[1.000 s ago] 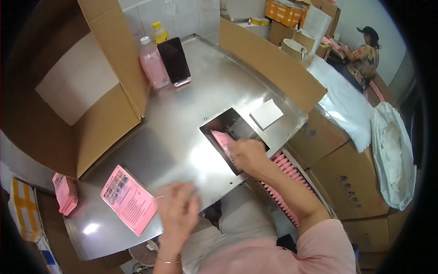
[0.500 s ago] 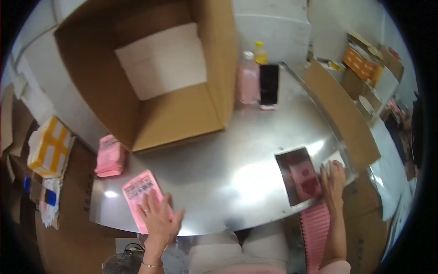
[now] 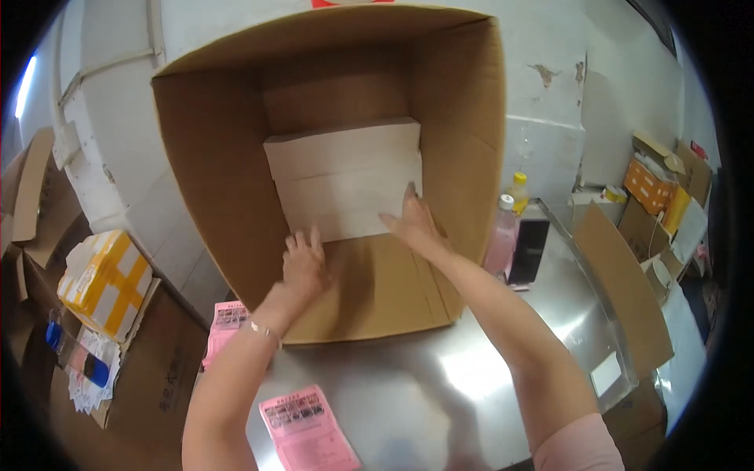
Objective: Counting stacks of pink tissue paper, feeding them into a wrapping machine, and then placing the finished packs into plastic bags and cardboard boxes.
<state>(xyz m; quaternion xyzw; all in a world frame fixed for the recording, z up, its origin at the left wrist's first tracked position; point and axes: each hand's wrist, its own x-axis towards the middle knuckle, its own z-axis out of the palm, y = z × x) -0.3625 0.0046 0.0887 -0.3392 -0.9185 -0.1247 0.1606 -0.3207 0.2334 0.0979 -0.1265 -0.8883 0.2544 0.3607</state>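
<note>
A large brown cardboard box [image 3: 369,294] lies with its open side facing me. Inside it, toward the back, a row of white flat-faced items [image 3: 345,180] with thin seams fills the lower part. Both my arms reach into the box. My left hand [image 3: 305,263] is at the row's lower left corner, fingers spread and nothing in them. By the row's right end, my right hand [image 3: 416,224] has thumb and forefinger stretched apart, holding nothing that shows. Whether the fingertips touch the white items I cannot tell.
On the metal table [image 3: 377,392] lie a pink printed packet [image 3: 310,432], a pink stack [image 3: 224,334] partly behind my left arm, and a small white piece [image 3: 605,374]. A pink bottle [image 3: 501,239], a yellow-capped bottle [image 3: 518,188] and a dark phone [image 3: 528,250] stand right of the box.
My left hand has left the pink packet and my right hand the white piece at the table's right. Both are now inside the box. The view has tilted up toward it.
</note>
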